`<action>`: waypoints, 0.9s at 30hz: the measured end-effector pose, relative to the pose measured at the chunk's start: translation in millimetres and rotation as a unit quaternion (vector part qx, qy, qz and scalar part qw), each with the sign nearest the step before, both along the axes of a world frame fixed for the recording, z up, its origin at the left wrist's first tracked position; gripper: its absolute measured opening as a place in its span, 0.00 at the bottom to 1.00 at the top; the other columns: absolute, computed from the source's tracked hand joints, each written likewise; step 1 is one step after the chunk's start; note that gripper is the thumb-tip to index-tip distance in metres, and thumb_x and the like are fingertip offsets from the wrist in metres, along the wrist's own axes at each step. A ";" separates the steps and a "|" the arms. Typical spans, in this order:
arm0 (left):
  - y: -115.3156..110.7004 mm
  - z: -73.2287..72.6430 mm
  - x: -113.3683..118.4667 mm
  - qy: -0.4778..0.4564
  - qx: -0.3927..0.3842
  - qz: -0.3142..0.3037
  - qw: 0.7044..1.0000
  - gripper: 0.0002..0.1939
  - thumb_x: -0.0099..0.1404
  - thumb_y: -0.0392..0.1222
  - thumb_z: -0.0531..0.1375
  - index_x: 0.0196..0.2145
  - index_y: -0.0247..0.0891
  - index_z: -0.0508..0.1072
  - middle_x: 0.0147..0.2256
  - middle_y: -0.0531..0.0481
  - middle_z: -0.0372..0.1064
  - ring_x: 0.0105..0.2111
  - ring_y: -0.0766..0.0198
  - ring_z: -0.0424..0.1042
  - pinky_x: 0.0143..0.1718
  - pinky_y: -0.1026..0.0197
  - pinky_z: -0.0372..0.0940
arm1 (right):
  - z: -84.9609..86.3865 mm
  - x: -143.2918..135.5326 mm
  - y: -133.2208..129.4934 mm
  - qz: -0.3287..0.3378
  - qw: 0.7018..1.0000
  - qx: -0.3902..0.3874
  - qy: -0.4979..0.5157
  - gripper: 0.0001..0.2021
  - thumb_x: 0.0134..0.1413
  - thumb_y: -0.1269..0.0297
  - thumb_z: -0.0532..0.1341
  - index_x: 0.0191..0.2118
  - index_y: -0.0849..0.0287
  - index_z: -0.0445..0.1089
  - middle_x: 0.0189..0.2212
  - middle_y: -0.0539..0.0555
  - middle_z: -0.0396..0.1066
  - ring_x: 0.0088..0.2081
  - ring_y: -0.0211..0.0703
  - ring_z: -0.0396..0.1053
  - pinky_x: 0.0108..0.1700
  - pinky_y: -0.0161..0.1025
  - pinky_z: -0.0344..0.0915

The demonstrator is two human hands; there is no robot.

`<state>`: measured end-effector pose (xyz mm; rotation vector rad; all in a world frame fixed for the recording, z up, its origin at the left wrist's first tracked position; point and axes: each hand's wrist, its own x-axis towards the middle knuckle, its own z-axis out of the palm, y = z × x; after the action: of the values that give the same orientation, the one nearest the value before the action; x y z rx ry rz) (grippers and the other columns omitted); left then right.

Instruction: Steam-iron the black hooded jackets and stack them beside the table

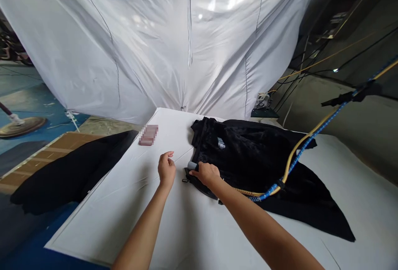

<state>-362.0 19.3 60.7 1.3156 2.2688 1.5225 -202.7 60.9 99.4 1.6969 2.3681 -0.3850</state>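
A black velvety garment (248, 149) lies spread over the white table, its waistband-like edge toward the left. My right hand (207, 173) is closed around the grey handle (192, 165) of what looks like a steam iron, at the garment's near left corner. The iron's dark body is hard to tell from the black cloth. A blue and yellow hose (273, 188) runs from behind my right wrist up to the right. Over the bare tabletop, left of the garment, my left hand (167, 171) is held with fingers loosely bent and apart, nothing visible in it.
On the white table (124, 216) a blurred reddish item (149, 135) lies near the left edge. Black cloth (77, 166) drapes over cardboard (46, 154) beside the table. A white sheet (149, 54) hangs behind. The hose crosses the space above the garment's right part.
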 end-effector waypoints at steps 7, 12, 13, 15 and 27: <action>-6.8 0.8 4.4 0.023 0.003 -0.014 1.000 0.17 0.53 0.27 0.46 0.34 0.39 0.69 0.36 0.48 0.70 0.39 0.62 0.68 0.43 0.59 0.62 | -2.4 12.2 -6.0 0.005 1.000 0.000 0.017 0.27 0.45 0.37 0.52 0.40 0.55 0.69 0.37 0.58 0.73 0.41 0.53 0.70 0.37 0.43 0.64; -6.1 0.0 15.4 0.030 -0.092 -0.023 0.995 0.16 0.53 0.28 0.48 0.33 0.42 0.71 0.37 0.51 0.71 0.39 0.60 0.68 0.40 0.56 0.60 | 2.6 52.0 -13.8 -0.008 1.000 -0.009 0.003 0.30 0.45 0.35 0.50 0.39 0.55 0.70 0.37 0.59 0.73 0.41 0.53 0.70 0.38 0.43 0.63; -6.2 -1.8 17.9 0.032 -0.131 -0.026 0.991 0.16 0.54 0.28 0.49 0.33 0.42 0.71 0.37 0.51 0.71 0.39 0.59 0.68 0.40 0.55 0.60 | 4.0 61.7 -15.5 -0.016 1.000 -0.010 0.000 0.29 0.45 0.36 0.51 0.40 0.55 0.69 0.37 0.59 0.73 0.41 0.53 0.70 0.39 0.43 0.63; -7.1 -6.6 22.9 0.033 -0.215 -0.028 0.976 0.14 0.56 0.30 0.50 0.33 0.44 0.72 0.36 0.51 0.72 0.39 0.58 0.68 0.40 0.53 0.58 | 7.2 78.3 -17.5 -0.034 0.999 -0.010 -0.002 0.27 0.45 0.38 0.53 0.41 0.55 0.69 0.37 0.58 0.73 0.41 0.52 0.70 0.39 0.43 0.63; -5.6 -23.5 32.5 -0.011 -0.411 -0.093 0.907 0.12 0.55 0.44 0.59 0.39 0.43 0.67 0.39 0.51 0.73 0.44 0.56 0.68 0.46 0.49 0.52 | 7.8 78.0 -10.5 -0.001 1.000 -0.016 -0.009 0.27 0.46 0.38 0.52 0.41 0.55 0.67 0.36 0.57 0.73 0.41 0.53 0.70 0.37 0.43 0.63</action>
<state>-329.5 13.7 37.2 1.1631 2.2553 0.3942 -124.6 50.4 107.2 1.6826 2.3350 -0.4036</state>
